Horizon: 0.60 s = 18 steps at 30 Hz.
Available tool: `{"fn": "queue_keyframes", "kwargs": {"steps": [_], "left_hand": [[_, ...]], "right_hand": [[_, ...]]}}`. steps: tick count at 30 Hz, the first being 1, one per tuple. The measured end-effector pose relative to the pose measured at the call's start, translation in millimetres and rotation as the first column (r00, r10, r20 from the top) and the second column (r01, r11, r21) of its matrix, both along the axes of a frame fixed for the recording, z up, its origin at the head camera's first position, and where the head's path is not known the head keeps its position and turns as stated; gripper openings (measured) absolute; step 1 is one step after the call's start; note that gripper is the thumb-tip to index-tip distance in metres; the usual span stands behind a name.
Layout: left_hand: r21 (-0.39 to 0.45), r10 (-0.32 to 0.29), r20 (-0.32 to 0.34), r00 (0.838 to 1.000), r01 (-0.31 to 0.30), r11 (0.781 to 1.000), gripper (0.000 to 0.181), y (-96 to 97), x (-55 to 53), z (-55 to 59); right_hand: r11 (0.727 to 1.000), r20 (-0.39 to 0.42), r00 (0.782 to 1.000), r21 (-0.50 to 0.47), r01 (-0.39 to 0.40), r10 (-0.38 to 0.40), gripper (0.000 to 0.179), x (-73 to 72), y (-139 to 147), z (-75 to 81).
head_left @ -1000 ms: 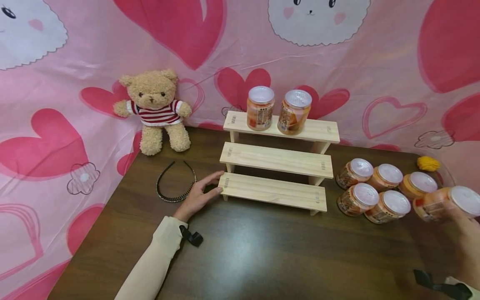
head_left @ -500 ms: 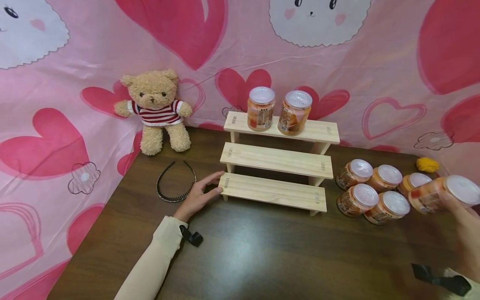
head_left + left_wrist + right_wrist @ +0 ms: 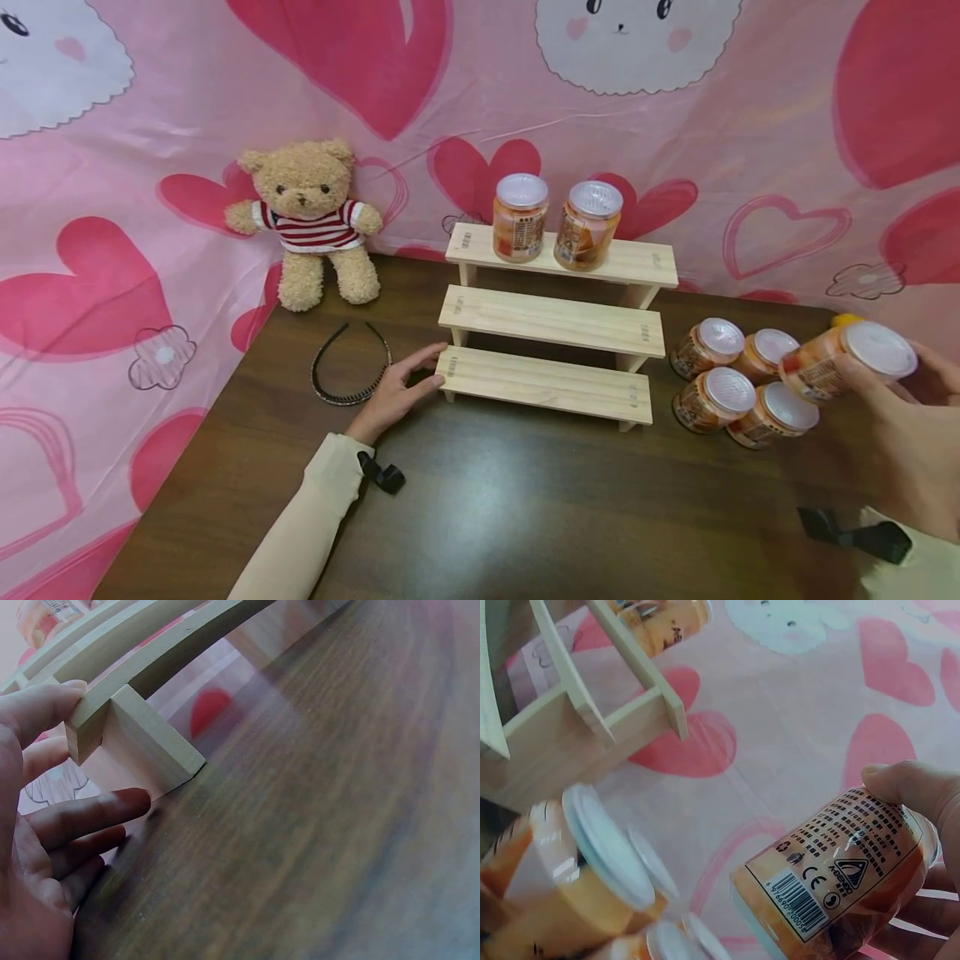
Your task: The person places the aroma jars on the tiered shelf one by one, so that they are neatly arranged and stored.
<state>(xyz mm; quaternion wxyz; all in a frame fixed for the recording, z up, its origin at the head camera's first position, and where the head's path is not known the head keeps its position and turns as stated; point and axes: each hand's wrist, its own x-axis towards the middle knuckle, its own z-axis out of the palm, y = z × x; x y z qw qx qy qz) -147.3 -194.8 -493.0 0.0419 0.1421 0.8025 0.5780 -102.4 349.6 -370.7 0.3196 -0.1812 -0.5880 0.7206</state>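
In the head view, my left hand [image 3: 396, 393] holds the left end of the lowest step of a three-step wooden display stand [image 3: 543, 383]. The left wrist view has the thumb and a finger at the board's corner [image 3: 86, 724], the other fingers hanging loose below. At the right, my right hand [image 3: 911, 446] grips a plastic jar [image 3: 813, 367] with a white lid, raised and tilted above the table. Its printed label [image 3: 832, 862] faces the right wrist camera. Two similar jars, a left one [image 3: 520, 229] and a right one [image 3: 587, 237], stand on the top step.
Several more jars [image 3: 714, 400] stand grouped right of the stand, some partly hidden by the lifted one. Behind them a bit of a yellow object [image 3: 846, 319] shows. A teddy bear [image 3: 303, 221] sits back left; a black headband [image 3: 327, 393] lies near my left hand.
My right hand has lifted the jar and carried it left and away from me, over the other jars. My left hand stays at the stand's end.
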Motion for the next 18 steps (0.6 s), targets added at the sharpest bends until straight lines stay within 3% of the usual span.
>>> {"fn": "queue_keyframes", "kwargs": {"steps": [5,13,18], "left_hand": [[-0.021,-0.001,-0.018,1.000,0.000,1.000,0.051,0.7,1.4,2.2],[-0.020,0.001,-0.012,1.000,-0.002,1.000,0.051,0.8,1.3,2.4],[-0.012,0.000,-0.001,1.000,0.000,1.000,0.051,0.2,0.4,1.0]], "right_hand": [[0.999,-0.112,0.994,0.040,-0.003,0.007,0.056,-7.2,-10,5.4],[0.997,-0.162,0.985,0.048,-0.053,0.060,0.056,-19.8,-30,20.4],[0.991,-0.137,0.986,0.107,-0.078,0.093,0.054,-27.2,-41,31.3]]}}
